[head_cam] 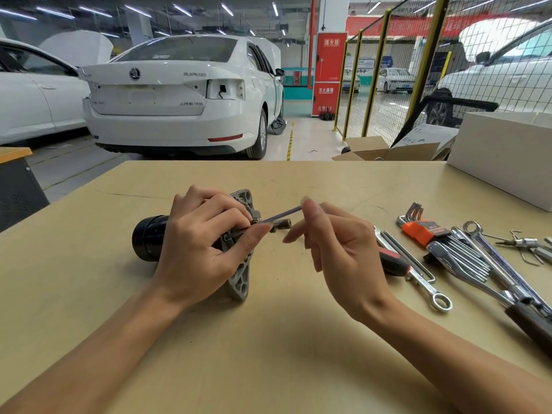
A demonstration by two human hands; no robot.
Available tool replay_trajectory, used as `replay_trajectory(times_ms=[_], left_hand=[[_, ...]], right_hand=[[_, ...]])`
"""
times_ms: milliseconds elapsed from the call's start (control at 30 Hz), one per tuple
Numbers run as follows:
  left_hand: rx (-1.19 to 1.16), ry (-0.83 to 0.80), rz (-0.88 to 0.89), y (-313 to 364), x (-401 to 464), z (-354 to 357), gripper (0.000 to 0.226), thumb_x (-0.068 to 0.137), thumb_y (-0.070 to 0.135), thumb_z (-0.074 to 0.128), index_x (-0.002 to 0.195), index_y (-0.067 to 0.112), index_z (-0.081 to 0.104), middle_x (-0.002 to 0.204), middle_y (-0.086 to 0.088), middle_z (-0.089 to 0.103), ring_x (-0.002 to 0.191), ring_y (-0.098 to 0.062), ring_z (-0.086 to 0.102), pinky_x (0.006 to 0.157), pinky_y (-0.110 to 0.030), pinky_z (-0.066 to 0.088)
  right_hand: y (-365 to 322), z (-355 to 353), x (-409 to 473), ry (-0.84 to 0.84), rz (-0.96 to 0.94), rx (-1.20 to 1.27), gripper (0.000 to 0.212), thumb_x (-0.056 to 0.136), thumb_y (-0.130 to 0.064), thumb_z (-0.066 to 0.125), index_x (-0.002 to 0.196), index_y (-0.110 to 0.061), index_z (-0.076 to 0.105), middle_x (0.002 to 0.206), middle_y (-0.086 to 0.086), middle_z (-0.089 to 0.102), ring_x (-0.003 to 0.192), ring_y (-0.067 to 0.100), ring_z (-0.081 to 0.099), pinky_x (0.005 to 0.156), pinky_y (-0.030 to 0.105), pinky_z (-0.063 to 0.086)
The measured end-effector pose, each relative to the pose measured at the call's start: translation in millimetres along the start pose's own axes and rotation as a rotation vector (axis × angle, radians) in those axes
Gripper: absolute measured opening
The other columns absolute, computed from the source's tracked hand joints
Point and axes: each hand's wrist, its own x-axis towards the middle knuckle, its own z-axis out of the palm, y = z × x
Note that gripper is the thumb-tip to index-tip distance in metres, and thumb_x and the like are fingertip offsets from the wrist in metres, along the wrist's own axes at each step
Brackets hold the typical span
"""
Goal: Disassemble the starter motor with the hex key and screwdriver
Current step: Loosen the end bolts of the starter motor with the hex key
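Starter motor lying on its side in the middle of the tan desk, black round body pointing left, grey mounting plate facing right. Left hand draped over the top of it, fingers curled round the housing and the thumb reaching over to the plate, pinning the short end of the hex key where it meets a bolt. Long arm of the key angled up and to the right. Right hand just to the right of the motor, thumb and forefinger pinching the far end of that key, other fingers loose and spread downward.

Off to the right on the desk, well apart from the motor: screwdriver with a black and red handle, partly hidden behind the right hand, untouched. Next to it a ring spanner, then a set of hex keys in an orange holder, and a couple of bigger chrome wrenches fanned out toward the edge. White box at the far right corner. White car parked beyond the desk, wire fence on the right.
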Motion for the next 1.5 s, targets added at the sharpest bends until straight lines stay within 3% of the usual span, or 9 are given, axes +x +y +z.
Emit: replay_trajectory(times_ms=[133, 233, 500, 700, 800, 1067, 1200, 1300, 1500], left_hand=[[0.0, -0.013, 0.0, 0.5, 0.1, -0.5, 0.045, 0.09, 0.044, 0.063, 0.066, 0.008, 0.072, 0.082, 0.004, 0.071, 0.09, -0.022, 0.056, 0.077, -0.045, 0.04], [-0.005, -0.013, -0.008, 0.5, -0.3, -0.8, 0.046, 0.089, 0.046, 0.063, 0.065, 0.008, 0.071, 0.082, 0.005, 0.071, 0.09, -0.022, 0.057, 0.077, -0.045, 0.041], [-0.011, -0.012, 0.013, 2.4, 0.7, -1.9, 0.04, 0.089, 0.041, 0.063, 0.07, 0.009, 0.075, 0.082, 0.003, 0.071, 0.089, -0.023, 0.057, 0.077, -0.045, 0.042], [0.015, -0.005, 0.021, 1.5, 0.4, -1.0, 0.039, 0.091, 0.038, 0.062, 0.069, 0.009, 0.074, 0.081, 0.005, 0.071, 0.089, -0.022, 0.057, 0.079, -0.039, 0.04], [0.019, -0.001, 0.018, 0.8, 0.3, -0.7, 0.038, 0.091, 0.038, 0.063, 0.068, 0.01, 0.073, 0.081, 0.005, 0.07, 0.09, -0.02, 0.055, 0.08, -0.038, 0.039], [0.004, -0.008, 0.005, 0.3, 0.3, -1.6, 0.04, 0.091, 0.04, 0.063, 0.068, 0.009, 0.072, 0.082, 0.005, 0.071, 0.089, -0.02, 0.056, 0.08, -0.037, 0.039], [-0.002, -0.005, 0.0, -0.5, 0.3, -1.5, 0.041, 0.09, 0.042, 0.063, 0.067, 0.009, 0.072, 0.082, 0.004, 0.07, 0.09, -0.019, 0.055, 0.082, -0.033, 0.038], [-0.003, -0.012, -0.001, -1.0, -0.4, -2.0, 0.043, 0.09, 0.044, 0.063, 0.066, 0.009, 0.072, 0.082, 0.004, 0.071, 0.09, -0.019, 0.055, 0.079, -0.04, 0.041], [-0.01, -0.018, 0.012, 0.1, 0.2, -2.6, 0.043, 0.09, 0.046, 0.063, 0.068, 0.01, 0.074, 0.082, 0.004, 0.071, 0.09, -0.02, 0.056, 0.078, -0.043, 0.041]], right_hand=[[-2.7, 1.9, -0.1, 0.005, -0.001, -0.027, 0.043, 0.094, -0.05, 0.046, 0.064, -0.03, 0.07, 0.053, -0.003, 0.049, 0.049, 0.013, 0.047, 0.052, 0.039, 0.04], [-0.9, 2.3, -1.1, -0.031, -0.025, -0.051, 0.055, 0.097, -0.046, 0.042, 0.071, -0.003, 0.063, 0.052, 0.013, 0.042, 0.048, 0.031, 0.039, 0.048, 0.049, 0.034], [-1.8, 0.7, -2.5, -0.115, -0.127, -0.026, 0.022, 0.103, -0.03, 0.044, 0.102, -0.016, 0.061, 0.051, 0.002, 0.04, 0.042, 0.015, 0.036, 0.043, 0.032, 0.029], [-8.8, -0.1, -2.8, -0.083, -0.207, 0.024, 0.039, 0.1, -0.033, 0.05, 0.081, -0.005, 0.07, 0.051, -0.002, 0.042, 0.044, 0.011, 0.037, 0.046, 0.022, 0.029], [-7.5, 0.4, -1.7, 0.001, -0.156, -0.036, 0.044, 0.097, -0.038, 0.049, 0.072, -0.012, 0.074, 0.057, -0.005, 0.047, 0.053, 0.014, 0.048, 0.05, 0.029, 0.037], [-9.1, -0.4, 0.4, 0.002, 0.045, -0.087, 0.043, 0.091, -0.057, 0.046, 0.063, -0.038, 0.072, 0.074, -0.009, 0.054, 0.081, 0.01, 0.059, 0.068, 0.019, 0.043], [-7.4, -0.5, 0.6, -0.003, 0.041, -0.086, 0.044, 0.09, -0.054, 0.046, 0.056, -0.036, 0.067, 0.069, -0.006, 0.048, 0.07, 0.008, 0.052, 0.064, 0.024, 0.041], [-4.9, -0.5, -0.5, -0.004, 0.043, -0.086, 0.048, 0.09, -0.051, 0.044, 0.077, -0.017, 0.076, 0.068, -0.009, 0.047, 0.068, 0.011, 0.05, 0.064, 0.028, 0.041], [-2.9, 0.9, -2.2, -0.067, -0.002, 0.006, 0.034, 0.095, -0.036, 0.041, 0.098, -0.019, 0.07, 0.055, -0.009, 0.038, 0.049, 0.007, 0.035, 0.05, 0.025, 0.028]])
